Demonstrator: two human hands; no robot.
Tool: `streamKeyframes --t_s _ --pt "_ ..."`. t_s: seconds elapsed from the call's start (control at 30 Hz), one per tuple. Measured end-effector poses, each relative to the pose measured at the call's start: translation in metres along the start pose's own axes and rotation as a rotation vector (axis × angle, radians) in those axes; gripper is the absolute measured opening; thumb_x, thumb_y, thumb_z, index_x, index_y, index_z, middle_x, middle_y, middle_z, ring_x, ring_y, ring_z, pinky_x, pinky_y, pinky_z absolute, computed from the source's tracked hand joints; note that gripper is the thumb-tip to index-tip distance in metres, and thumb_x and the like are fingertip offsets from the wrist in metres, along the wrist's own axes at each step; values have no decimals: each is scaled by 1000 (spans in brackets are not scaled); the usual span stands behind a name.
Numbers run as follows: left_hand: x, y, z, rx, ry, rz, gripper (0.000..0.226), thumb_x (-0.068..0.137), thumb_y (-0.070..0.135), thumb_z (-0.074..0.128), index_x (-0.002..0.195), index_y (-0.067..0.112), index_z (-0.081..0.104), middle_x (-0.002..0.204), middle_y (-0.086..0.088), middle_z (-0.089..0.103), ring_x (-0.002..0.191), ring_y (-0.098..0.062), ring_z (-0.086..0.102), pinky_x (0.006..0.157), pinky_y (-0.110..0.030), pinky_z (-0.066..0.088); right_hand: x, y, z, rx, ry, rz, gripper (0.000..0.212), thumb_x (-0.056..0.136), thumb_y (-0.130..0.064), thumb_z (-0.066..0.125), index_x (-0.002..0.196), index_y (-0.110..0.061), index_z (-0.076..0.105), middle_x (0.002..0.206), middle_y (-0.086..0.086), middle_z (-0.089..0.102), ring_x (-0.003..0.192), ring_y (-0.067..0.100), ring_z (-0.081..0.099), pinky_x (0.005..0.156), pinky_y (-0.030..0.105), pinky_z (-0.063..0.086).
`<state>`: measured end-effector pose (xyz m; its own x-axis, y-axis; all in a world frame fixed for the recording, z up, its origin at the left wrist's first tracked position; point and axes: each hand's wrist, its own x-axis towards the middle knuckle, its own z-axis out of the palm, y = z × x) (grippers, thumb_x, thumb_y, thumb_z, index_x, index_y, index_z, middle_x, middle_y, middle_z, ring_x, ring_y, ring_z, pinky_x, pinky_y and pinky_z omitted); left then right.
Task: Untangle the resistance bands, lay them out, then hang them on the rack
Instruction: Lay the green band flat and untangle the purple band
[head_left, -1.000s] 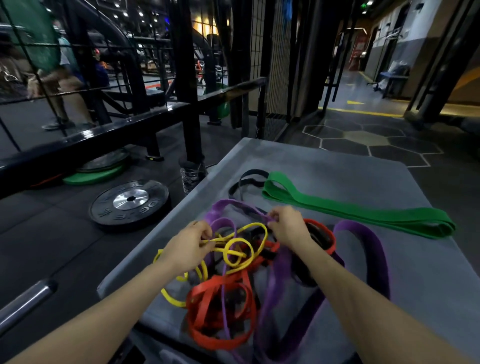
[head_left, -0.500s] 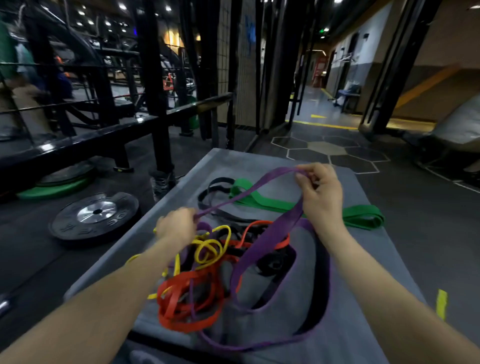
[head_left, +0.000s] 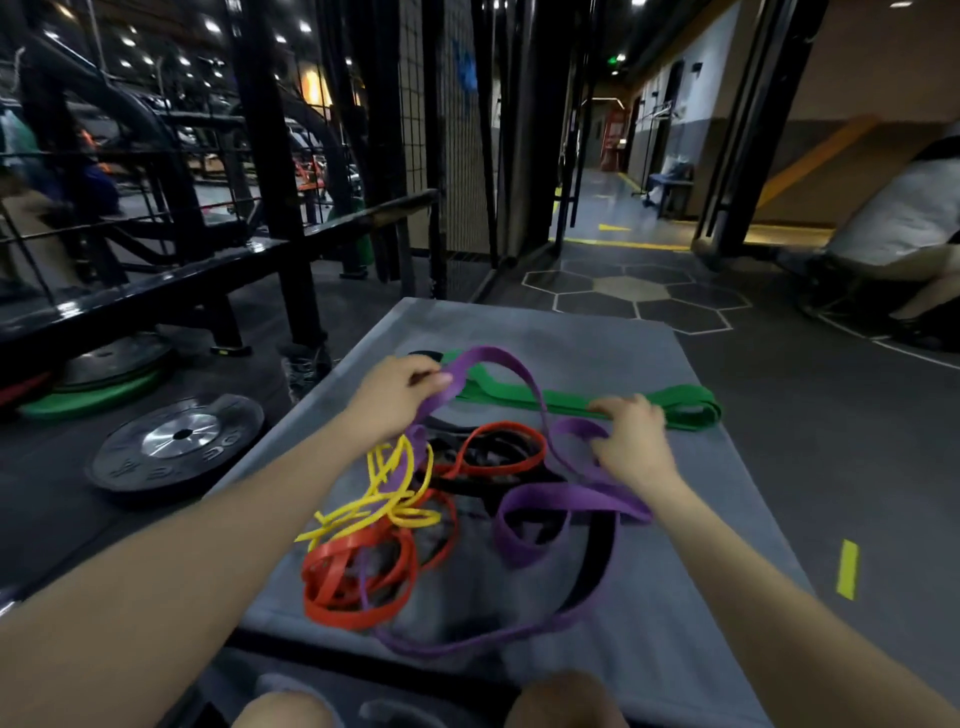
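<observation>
Head view: both hands pinch the purple band (head_left: 524, 512), left hand (head_left: 397, 397) lifting a loop at the far left, right hand (head_left: 631, 441) gripping it near the green band (head_left: 582, 402). The green band lies flat with its long axis left to right across the far part of the grey mat (head_left: 675, 649). Red band (head_left: 358, 582), yellow band (head_left: 387, 501) and black band (head_left: 498, 460) tangle mid-mat. Bare mat remains on the right side.

Purple band (head_left: 519, 371) between both hands' grips
</observation>
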<state>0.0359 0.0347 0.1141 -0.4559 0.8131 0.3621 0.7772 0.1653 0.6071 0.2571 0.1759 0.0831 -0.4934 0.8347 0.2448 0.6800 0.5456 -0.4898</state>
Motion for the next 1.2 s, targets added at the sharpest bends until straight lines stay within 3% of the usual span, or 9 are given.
streamKeyframes --t_s 0.13,0.23,0.33,0.57,0.67,0.77,0.9,1.0,1.2 --pt "-4 32 4 -134 -114 171 18 92 16 55 99 5 67 89 2 65 78 -5 56 71 -22 37 -12 -67 -1 255 3 -353 71 79 -18 71 140 -12 36 139 11 40 126 28 34 103 29 27" --pt "-9 34 0 -221 -138 183 18 93 17 54 101 9 67 91 4 66 82 -3 59 79 -22 43 -10 -87 3 292 -64 -478 43 83 -17 67 123 -9 54 114 13 60 105 28 53 84 27 36" --pt "-23 20 -2 -149 -134 145 18 92 15 55 105 7 64 98 -1 62 84 -6 57 80 -23 42 -13 -82 13 143 -85 -425 19 88 -23 61 97 -6 60 85 12 62 82 28 56 68 35 39" --pt "-81 -59 36 218 -237 -222 83 67 41 79 132 11 37 127 -10 38 117 -28 47 100 -38 39 -22 -45 50 -187 -94 -169 29 92 -23 50 112 -2 57 108 21 61 107 39 53 79 42 45" --pt "-88 -74 49 271 -300 -290 77 71 45 75 130 11 38 127 -11 50 120 -30 49 97 -41 42 -21 -48 55 -177 -122 -213 38 87 -28 55 121 -11 56 110 17 62 109 37 53 81 40 47" --pt "-82 -77 46 250 -258 -266 42 80 42 67 106 11 56 93 -8 62 99 -31 58 78 -38 45 -19 -54 56 -160 -207 -257 52 78 -44 65 121 -17 56 116 12 59 112 32 50 91 35 42" --pt "-79 -69 34 -133 -235 -248 15 85 24 66 85 9 60 60 6 48 55 1 53 56 -17 39 -20 -63 60 104 -338 -257 43 84 -55 56 100 -15 63 101 5 64 101 23 57 91 35 42" --pt "-79 -64 26 -672 -220 -447 20 90 0 50 78 13 57 63 6 57 57 0 53 53 -11 40 -34 -77 61 405 -562 -220 25 97 -29 45 89 -14 63 94 4 63 92 15 55 89 29 40" --pt "-72 -76 22 -890 -135 -715 34 90 44 51 81 16 68 75 3 71 71 -13 62 61 -19 45 -33 -96 82 286 -835 -172 33 96 -16 39 92 5 64 84 16 63 78 23 58 78 30 45"
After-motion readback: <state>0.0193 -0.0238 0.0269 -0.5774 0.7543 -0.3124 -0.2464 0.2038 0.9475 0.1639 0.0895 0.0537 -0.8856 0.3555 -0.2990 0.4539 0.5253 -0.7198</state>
